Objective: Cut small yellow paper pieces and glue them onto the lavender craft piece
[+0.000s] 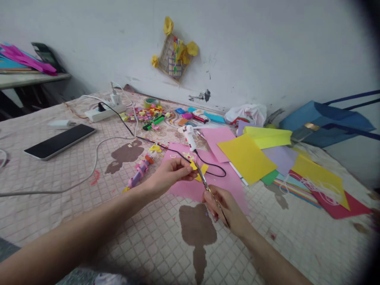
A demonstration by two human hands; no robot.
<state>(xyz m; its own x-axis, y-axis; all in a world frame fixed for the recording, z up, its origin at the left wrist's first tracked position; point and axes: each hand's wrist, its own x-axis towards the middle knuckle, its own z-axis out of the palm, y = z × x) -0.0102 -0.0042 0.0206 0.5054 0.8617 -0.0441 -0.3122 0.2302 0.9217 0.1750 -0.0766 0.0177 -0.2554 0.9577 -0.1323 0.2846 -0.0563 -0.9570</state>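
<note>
My left hand [178, 172] pinches a small piece of yellow paper [193, 165] near the middle of the view. In my right hand [221, 204] are scissors [205, 183], their blades pointing up and left at the yellow paper. Beneath both hands lies a pink sheet [231, 190]. Just behind them a white glue gun [190, 137] rests with its black cord looping over the pink sheet. Left of my left hand is a purple stick [138, 176] with pink and orange pieces on it.
A phone [61, 141] and a white power strip [105, 113] with cables are at the left. Coloured sheets [249, 158] spread to the right, before a blue bag [323, 122]. Small paper flowers [145, 114] and a green cutter [153, 122] lie behind.
</note>
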